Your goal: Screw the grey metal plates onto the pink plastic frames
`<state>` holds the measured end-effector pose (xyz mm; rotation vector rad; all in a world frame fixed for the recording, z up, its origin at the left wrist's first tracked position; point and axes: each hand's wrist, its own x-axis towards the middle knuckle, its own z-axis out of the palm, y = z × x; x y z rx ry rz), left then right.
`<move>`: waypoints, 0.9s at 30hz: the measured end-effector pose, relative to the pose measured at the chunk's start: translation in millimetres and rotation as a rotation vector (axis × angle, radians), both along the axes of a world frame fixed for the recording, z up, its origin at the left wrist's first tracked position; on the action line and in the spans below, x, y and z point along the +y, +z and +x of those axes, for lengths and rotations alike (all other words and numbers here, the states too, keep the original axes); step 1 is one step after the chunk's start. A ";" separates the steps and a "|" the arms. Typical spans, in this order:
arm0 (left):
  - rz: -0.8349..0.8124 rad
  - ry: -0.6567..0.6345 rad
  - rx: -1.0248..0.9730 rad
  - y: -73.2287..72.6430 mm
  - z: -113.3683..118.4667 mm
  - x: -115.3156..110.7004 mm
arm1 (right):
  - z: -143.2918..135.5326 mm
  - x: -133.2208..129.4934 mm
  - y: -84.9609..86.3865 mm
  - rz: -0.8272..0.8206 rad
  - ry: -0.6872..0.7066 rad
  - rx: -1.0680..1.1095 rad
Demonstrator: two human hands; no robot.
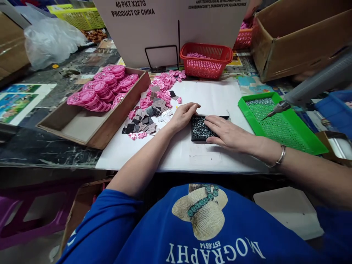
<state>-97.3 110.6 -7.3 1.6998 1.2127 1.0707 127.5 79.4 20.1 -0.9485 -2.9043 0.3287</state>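
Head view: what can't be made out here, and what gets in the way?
All in the head view:
- Right part of the black tray: hidden by the right hand.
- Small metal pieces in it: too small to count.
- Whether the left hand grips the tray: its own fingers hide any contact.
- Bottom of the upper-right cardboard box: behind its front wall.
- Blue container: cut off by the right edge.

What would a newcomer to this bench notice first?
Probably the bright pink pieces piled in the open box on the left. Next might come the green tray on the right and the red basket at the back. In the middle, the right hand lies over a black tray of small shiny parts, the left hand beside it.
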 end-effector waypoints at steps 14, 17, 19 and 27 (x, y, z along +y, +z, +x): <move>0.008 0.002 0.009 -0.9 1.1 0.5 | 18.7 -14.1 -10.5 -0.001 -0.077 -0.051; 0.012 0.002 0.016 -0.6 0.9 -0.4 | -1.1 -19.2 -10.8 -0.055 -0.004 -0.051; 0.015 0.009 0.022 -0.2 0.6 -0.8 | -9.9 -21.6 -7.2 -0.097 0.081 -0.036; 0.015 0.006 0.030 -0.9 0.9 -0.2 | 33.4 -7.6 11.7 -0.106 0.281 0.001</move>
